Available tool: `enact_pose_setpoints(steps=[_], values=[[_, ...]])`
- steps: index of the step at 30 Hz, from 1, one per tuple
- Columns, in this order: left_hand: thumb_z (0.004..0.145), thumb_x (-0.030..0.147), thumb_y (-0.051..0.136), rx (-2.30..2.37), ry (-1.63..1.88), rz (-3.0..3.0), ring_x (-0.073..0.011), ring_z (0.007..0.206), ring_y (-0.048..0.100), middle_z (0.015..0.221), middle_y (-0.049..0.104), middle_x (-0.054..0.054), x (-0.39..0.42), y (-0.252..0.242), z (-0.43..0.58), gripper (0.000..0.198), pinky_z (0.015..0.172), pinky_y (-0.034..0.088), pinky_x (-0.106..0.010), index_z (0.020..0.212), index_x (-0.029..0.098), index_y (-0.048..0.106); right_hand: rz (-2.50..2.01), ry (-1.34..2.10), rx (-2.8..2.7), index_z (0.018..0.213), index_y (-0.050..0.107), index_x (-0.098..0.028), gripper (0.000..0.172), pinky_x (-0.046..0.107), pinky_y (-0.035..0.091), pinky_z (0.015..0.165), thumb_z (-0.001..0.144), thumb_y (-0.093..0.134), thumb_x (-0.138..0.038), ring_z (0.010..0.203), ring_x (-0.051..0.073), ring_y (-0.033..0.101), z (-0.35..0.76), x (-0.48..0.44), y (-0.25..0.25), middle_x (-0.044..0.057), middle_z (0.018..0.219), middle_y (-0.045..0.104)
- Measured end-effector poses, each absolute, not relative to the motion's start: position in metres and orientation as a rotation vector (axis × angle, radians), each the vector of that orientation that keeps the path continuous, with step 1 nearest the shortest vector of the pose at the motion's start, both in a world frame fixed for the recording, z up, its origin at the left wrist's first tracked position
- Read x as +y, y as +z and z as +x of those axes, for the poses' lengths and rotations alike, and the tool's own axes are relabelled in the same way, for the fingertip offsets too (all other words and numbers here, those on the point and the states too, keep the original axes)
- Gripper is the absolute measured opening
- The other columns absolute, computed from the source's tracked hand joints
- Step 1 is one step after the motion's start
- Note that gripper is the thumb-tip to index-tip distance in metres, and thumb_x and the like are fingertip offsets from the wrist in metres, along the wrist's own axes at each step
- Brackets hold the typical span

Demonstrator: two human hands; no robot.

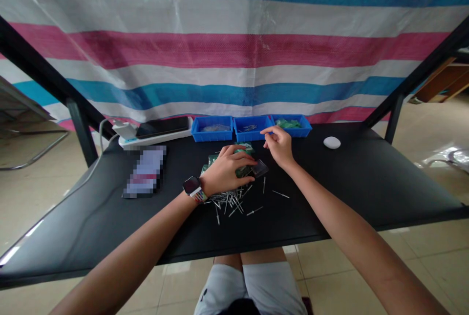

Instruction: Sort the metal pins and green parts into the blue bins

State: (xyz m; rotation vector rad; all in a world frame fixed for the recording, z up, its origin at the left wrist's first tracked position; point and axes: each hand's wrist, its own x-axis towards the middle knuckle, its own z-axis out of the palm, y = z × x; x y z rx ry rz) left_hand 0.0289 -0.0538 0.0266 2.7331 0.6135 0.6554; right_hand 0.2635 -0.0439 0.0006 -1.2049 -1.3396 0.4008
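Observation:
My left hand [231,169], wearing a watch, lies with its fingers stretched over several green packets [213,158]. Its fingertips reach a small clear plastic piece [260,168]; whether they touch it I cannot tell. Below this hand is a heap of silver pop rivets [229,200], with a few loose ones [281,194] around it. My right hand [279,146] is raised in front of the blue bins, its fingers curled in. Anything inside them is hidden. Nearest to it are the middle bin [252,136], with a few rivets inside, and the right bin [298,133], with green packets.
The left blue bin [211,136] holds clear plastic pieces. Beside it, a dark phone [162,127] rests on a white power strip [157,140] with a cable. A blurred-out object [145,171] lies at left, and a white oval object [331,142] at right. Striped sheeting [234,51] hangs behind the black table [366,178].

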Motion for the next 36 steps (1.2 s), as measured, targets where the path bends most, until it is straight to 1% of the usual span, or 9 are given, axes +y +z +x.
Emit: enact_pose_setpoints(steps=[2,5,10,13,18,23,26,31,36], values=[[0.089,0.038,0.081,0.623,0.625,2.775,-0.0358,0.14,0.052,0.13,0.076,-0.005,-0.054,0.022,0.029,0.037,0.116,0.036,-0.055,0.125,0.03,0.076,-1.208,0.406,-1.389,0.084,0.072,-0.021,0.017,0.025,0.046,0.051,0.089,0.057,-0.025,0.054,0.011,0.062,0.259,-0.047,0.003,0.003,0.091,0.068],[0.091,0.036,0.079,0.624,0.611,2.783,-0.0344,0.139,0.053,0.127,0.077,-0.004,-0.054,0.019,0.03,0.029,0.114,0.038,-0.053,0.12,0.03,0.078,-1.197,0.383,-1.468,0.084,0.072,-0.02,0.017,0.025,0.046,0.053,0.09,0.057,-0.023,0.057,0.012,0.059,0.253,-0.051,0.005,0.003,0.091,0.068],[0.089,0.033,0.081,0.641,0.583,2.765,-0.0333,0.132,0.056,0.118,0.078,-0.004,-0.056,0.023,0.033,0.022,0.11,0.041,-0.05,0.11,0.027,0.078,-1.164,0.341,-1.57,0.083,0.072,-0.021,0.017,0.028,0.046,0.057,0.089,0.057,-0.019,0.062,0.015,0.057,0.247,-0.059,0.007,0.003,0.086,0.067],[0.086,0.03,0.083,0.658,0.59,2.735,-0.0331,0.127,0.059,0.114,0.077,-0.006,-0.058,0.024,0.034,0.024,0.107,0.044,-0.049,0.109,0.026,0.077,-1.192,0.383,-1.587,0.084,0.073,-0.022,0.017,0.029,0.048,0.06,0.09,0.057,-0.018,0.065,0.016,0.059,0.243,-0.062,0.007,0.004,0.089,0.068],[0.089,0.026,0.08,0.635,0.599,2.723,-0.0315,0.121,0.061,0.112,0.075,-0.005,-0.059,0.023,0.036,0.018,0.103,0.045,-0.047,0.106,0.027,0.075,-1.232,0.419,-1.626,0.084,0.073,-0.022,0.017,0.03,0.049,0.064,0.091,0.058,-0.019,0.066,0.016,0.059,0.242,-0.063,0.01,0.004,0.091,0.069],[0.089,0.03,0.08,0.668,0.601,2.723,-0.0311,0.117,0.062,0.109,0.076,-0.006,-0.057,0.022,0.035,0.018,0.1,0.044,-0.046,0.105,0.025,0.074,-1.389,0.514,-1.871,0.086,0.074,-0.022,0.005,0.026,0.041,0.059,0.084,0.07,-0.02,0.062,0.015,0.058,0.256,-0.071,0.02,0.0,0.077,0.069],[0.09,0.031,0.08,0.69,0.594,2.737,-0.0314,0.117,0.062,0.108,0.075,-0.006,-0.057,0.021,0.035,0.017,0.1,0.044,-0.046,0.103,0.024,0.074,-1.523,0.616,-1.965,0.092,0.075,-0.024,0.014,0.026,0.039,0.058,0.079,0.077,-0.019,0.061,0.016,0.062,0.266,-0.08,0.021,-0.002,0.069,0.071],[0.09,0.031,0.08,0.704,0.616,2.742,-0.0312,0.117,0.061,0.11,0.075,-0.007,-0.058,0.022,0.035,0.018,0.099,0.043,-0.046,0.104,0.023,0.072,-1.409,0.889,-1.873,0.104,0.076,-0.02,0.034,0.025,0.045,0.061,0.071,0.075,-0.011,0.064,0.015,0.067,0.27,-0.083,0.019,-0.002,0.073,0.074],[0.096,0.036,0.072,0.759,0.657,2.698,-0.0307,0.111,0.06,0.107,0.073,-0.009,-0.057,0.022,0.034,0.014,0.096,0.045,-0.045,0.094,0.022,0.071,-1.25,1.083,-1.49,0.107,0.076,-0.017,0.036,0.026,0.05,0.057,0.071,0.078,-0.021,0.06,0.014,0.064,0.27,-0.076,0.026,-0.002,0.071,0.069]])
